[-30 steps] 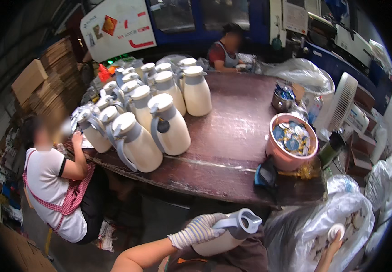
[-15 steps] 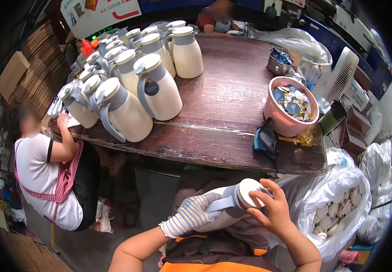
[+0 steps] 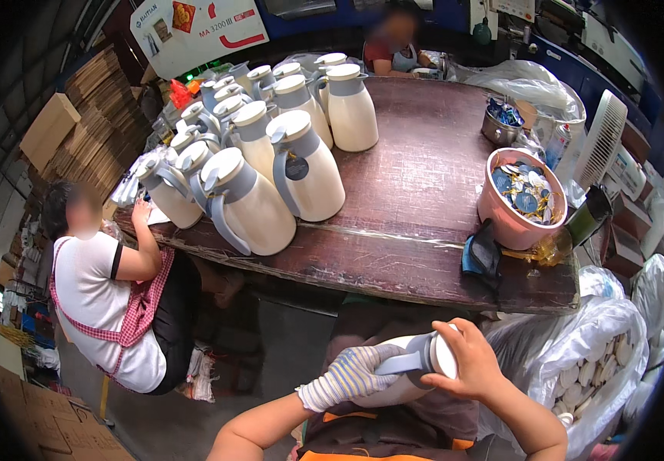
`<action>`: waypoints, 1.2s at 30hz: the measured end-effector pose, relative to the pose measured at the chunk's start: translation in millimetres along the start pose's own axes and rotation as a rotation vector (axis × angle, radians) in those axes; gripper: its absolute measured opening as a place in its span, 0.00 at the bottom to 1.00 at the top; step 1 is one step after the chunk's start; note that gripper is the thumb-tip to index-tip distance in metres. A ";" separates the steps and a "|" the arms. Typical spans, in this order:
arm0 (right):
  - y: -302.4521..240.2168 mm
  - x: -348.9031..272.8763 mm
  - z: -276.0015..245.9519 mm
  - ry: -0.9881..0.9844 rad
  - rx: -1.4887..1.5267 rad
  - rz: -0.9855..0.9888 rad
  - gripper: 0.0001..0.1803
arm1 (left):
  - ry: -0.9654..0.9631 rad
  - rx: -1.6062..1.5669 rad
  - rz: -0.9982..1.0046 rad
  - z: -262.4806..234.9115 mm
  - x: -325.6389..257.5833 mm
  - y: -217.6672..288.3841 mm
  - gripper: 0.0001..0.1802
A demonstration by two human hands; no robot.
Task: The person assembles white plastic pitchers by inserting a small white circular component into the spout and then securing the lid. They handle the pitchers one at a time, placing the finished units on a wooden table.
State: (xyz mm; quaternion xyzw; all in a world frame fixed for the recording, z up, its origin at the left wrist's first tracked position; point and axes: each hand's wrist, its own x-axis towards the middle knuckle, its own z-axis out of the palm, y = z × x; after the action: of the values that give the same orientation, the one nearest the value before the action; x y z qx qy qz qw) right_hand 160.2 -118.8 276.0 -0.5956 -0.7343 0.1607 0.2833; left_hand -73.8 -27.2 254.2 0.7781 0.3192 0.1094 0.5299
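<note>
A cream vacuum jug (image 3: 393,393) with a grey collar lies tilted over my lap, its top turned toward the right. My left hand (image 3: 351,376), in a striped knit glove, is closed around its grey handle (image 3: 400,363). Bare, my right hand (image 3: 473,359) grips the white lid (image 3: 445,356), thumb on the near side and fingers over the far edge. The jug's base is partly hidden behind my left hand and forearm.
Several similar jugs (image 3: 313,173) crowd the table's left half. A pink bucket of round tags (image 3: 493,211) stands near the right edge, beside a black-and-blue pouch-like item (image 3: 479,257). White lids fill a plastic-lined bag (image 3: 616,326) below. One co-worker (image 3: 109,307) sits left, another (image 3: 397,46) at the far side.
My right hand has gone from loosely spread fingers at the lid to a grip around its rim. The whole view has shifted, so the table and jugs appear farther right and lower.
</note>
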 end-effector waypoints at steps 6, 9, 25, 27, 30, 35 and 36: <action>-32.4 11.7 -6.8 -0.072 -0.022 -0.467 0.37 | 0.188 -0.118 -0.009 -11.4 36.8 -15.2 0.17; -46.3 13.9 -0.8 -0.142 0.030 -0.634 0.34 | 0.063 -0.256 0.104 5.2 62.5 -36.5 0.16; 26.9 21.5 13.1 -0.037 0.011 0.421 0.34 | 0.139 0.227 -0.098 19.4 5.5 14.1 0.31; 13.7 21.1 9.7 -0.078 -0.009 0.465 0.35 | 0.104 0.218 -0.084 16.6 4.6 14.5 0.28; -28.1 13.8 -12.1 -0.220 -0.039 0.295 0.40 | 0.167 -0.284 -0.045 5.2 19.1 -19.6 0.22; -75.4 0.2 -32.2 -0.258 -0.139 -0.132 0.41 | 0.245 -0.685 -0.083 -4.7 52.5 -63.3 0.12; -79.2 1.5 -31.2 -0.238 -0.232 -0.179 0.41 | 0.237 -0.692 -0.102 -1.9 56.2 -64.2 0.12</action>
State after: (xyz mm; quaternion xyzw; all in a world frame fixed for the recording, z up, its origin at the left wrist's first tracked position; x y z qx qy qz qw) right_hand 116.9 -139.4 346.3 -0.5332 -0.8264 0.1182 0.1371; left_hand -55.8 23.7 188.1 0.5177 0.3609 0.2735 0.7259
